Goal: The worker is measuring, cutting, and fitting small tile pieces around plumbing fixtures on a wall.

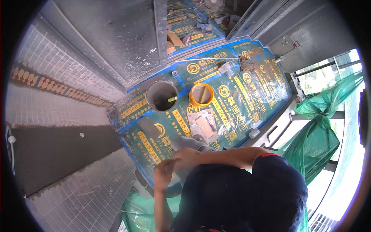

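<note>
My left hand (162,174) is raised at the lower middle, fingers closed on a small flat object I cannot make out. My right hand (184,156) reaches across beside it, slightly blurred, fingers bent toward the same object; its grip is unclear. Beyond them my grey-clad leg (189,143) shows over the green protective floor sheet (243,116). A grey flat strip (146,125) lies ahead of my hands. Farther forward stand a tall grey bucket (154,92) with a pale handle in it and an orange bucket (201,89) with a stick inside.
A board with tools (201,125) lies below the orange bucket; a white cylinder (254,133) sits by the right edge. Tiled walls (73,178) border the left, green netting (317,143) hangs at the windows on the right, and a doorway with scattered tools (201,27) is ahead.
</note>
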The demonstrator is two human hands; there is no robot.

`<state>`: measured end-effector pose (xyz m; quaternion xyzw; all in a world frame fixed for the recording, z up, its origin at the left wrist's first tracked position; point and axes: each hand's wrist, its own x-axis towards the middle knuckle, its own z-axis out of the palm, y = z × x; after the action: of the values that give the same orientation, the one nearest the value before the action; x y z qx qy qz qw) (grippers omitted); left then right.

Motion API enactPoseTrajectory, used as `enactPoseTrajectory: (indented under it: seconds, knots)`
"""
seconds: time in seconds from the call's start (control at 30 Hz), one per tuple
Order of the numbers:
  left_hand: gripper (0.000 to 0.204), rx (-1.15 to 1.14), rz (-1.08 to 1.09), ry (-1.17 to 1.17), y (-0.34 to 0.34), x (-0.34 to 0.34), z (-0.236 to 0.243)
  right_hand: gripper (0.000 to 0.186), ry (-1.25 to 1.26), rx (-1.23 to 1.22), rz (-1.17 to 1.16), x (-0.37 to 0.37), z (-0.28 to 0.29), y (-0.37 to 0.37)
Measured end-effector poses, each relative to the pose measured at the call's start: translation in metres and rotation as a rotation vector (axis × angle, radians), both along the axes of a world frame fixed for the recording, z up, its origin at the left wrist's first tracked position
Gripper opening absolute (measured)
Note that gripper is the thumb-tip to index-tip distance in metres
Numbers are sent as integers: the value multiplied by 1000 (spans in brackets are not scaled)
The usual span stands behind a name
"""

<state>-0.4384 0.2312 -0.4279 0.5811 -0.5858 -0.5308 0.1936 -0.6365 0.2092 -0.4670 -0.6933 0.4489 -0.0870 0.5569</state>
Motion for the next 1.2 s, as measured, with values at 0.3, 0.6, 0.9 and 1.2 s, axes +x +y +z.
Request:
enactPoseTrajectory:
  seconds: [0.3,0.6,0.9,1.2]
  knots:
    - [21,69,-169,9,-51,-178,-107,27,196,153,-187,-190,-16,-35]
    - [27,843,253,426,-76,-540,-224,29,281,378,-82,-533,-151,-63]
    - [27,786,241,241,-98,-738,-293,26,316,469,-253,-726,-214,-95]
    - [36,518,451,132,-153,-718,-461,48,336,520,-704,-858,-419,-189]
